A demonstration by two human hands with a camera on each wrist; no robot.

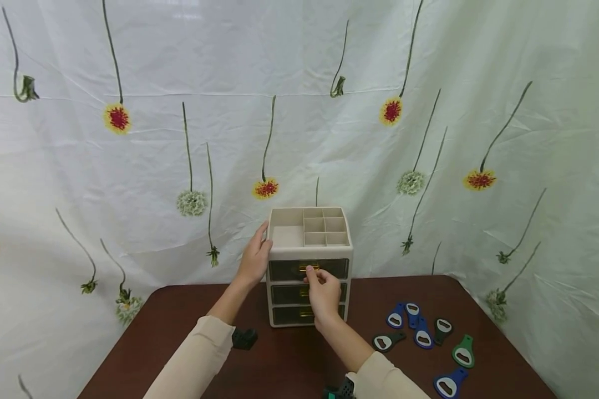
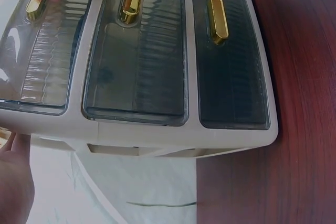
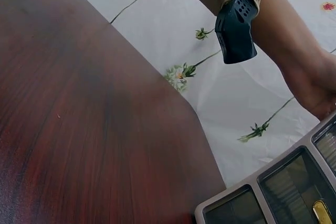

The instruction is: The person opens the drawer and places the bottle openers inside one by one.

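A cream desktop organizer (image 1: 310, 253) with three dark see-through drawers stands on the table. My left hand (image 1: 253, 260) rests against its left side near the top, fingers straight along the wall; part of that hand (image 2: 16, 182) also shows in the left wrist view. With thumb and fingers, my right hand (image 1: 324, 293) pinches the gold handle (image 2: 38, 4) of the top drawer (image 1: 284, 270). The middle drawer (image 2: 137, 72) and bottom drawer (image 2: 231, 77) sit closed below it. In the right wrist view, only a corner of the organizer (image 3: 252, 182) appears.
Several bottle openers with blue, green and dark handles, such as a green one (image 1: 463, 352), lie on the dark red table (image 1: 289, 366) to the right. Open compartments (image 1: 287, 235) form the organizer's top. A flowered white cloth (image 1: 229, 144) hangs behind.
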